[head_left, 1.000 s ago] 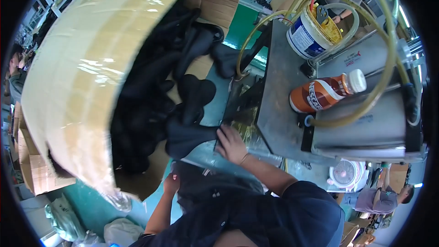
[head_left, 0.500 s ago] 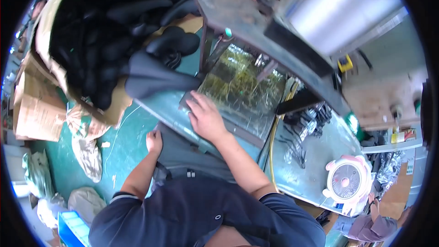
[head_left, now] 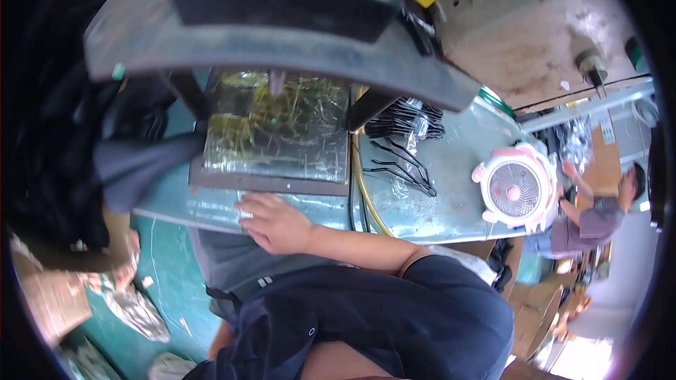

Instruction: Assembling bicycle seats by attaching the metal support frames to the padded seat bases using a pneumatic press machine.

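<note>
My right hand (head_left: 278, 224) lies over the front edge of the green-topped table (head_left: 451, 214), fingers stretched out, with nothing seen in it. Just beyond the fingertips is a flat metal plate (head_left: 282, 186) covered by a shiny, yellow-stained clear sheet (head_left: 282, 148), under the frame of a press-like machine (head_left: 282, 49). Left of the plate lies a dark, smooth, padded-looking piece (head_left: 141, 165), its narrow end reaching the plate's edge. Of my left arm only a bit of forearm (head_left: 221, 340) shows at the bottom; that hand is out of sight.
Bundled thin black strips (head_left: 405, 123) in clear wrap lie right of the machine, beside a yellow hose (head_left: 366, 200). A pink-and-white fan (head_left: 514, 191) stands farther right. Another person (head_left: 595, 222) works beyond it. A carton of black pieces (head_left: 63, 148) is at the left.
My view has swung to the right. My right hand has come away from the narrow end of the dark piece to the table's front edge. My left hand has dropped from sight.
</note>
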Demonstrator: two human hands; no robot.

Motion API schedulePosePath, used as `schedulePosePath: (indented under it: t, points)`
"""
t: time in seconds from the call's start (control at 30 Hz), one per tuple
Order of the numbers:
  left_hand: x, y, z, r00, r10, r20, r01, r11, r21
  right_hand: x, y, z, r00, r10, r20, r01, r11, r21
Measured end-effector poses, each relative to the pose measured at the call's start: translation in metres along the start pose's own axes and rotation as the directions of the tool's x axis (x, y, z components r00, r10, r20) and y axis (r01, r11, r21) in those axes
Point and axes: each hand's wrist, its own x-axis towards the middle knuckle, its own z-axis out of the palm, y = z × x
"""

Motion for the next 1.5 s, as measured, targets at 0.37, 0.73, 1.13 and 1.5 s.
schedulePosePath:
  t: [0.37,0.73,1.13,1.5]
  points:
    - [0.161,0.144,-0.102,0.956,0.287,-0.062,-0.262,0.931,0.255,-0.006,-0.017,0.01,0.997,-0.083,0.001,0.083,0.996,0.03]
    - [-0.097,0.267,-0.307,0.506,0.766,-0.397,-0.678,0.638,0.365,-0.084,-0.029,-0.1,0.725,0.172,-0.667,-0.333,0.935,-0.12]
    - [-0.092,0.422,-0.393,0.449,0.875,-0.18,-0.164,0.279,0.946,-0.188,0.04,-0.215,0.565,0.717,-0.409,-0.825,0.504,-0.255]
    - [-0.095,0.462,-0.387,0.233,0.964,-0.133,-0.264,0.194,0.945,-0.178,0.012,-0.248,0.51,0.669,-0.54,-0.83,0.548,-0.105]
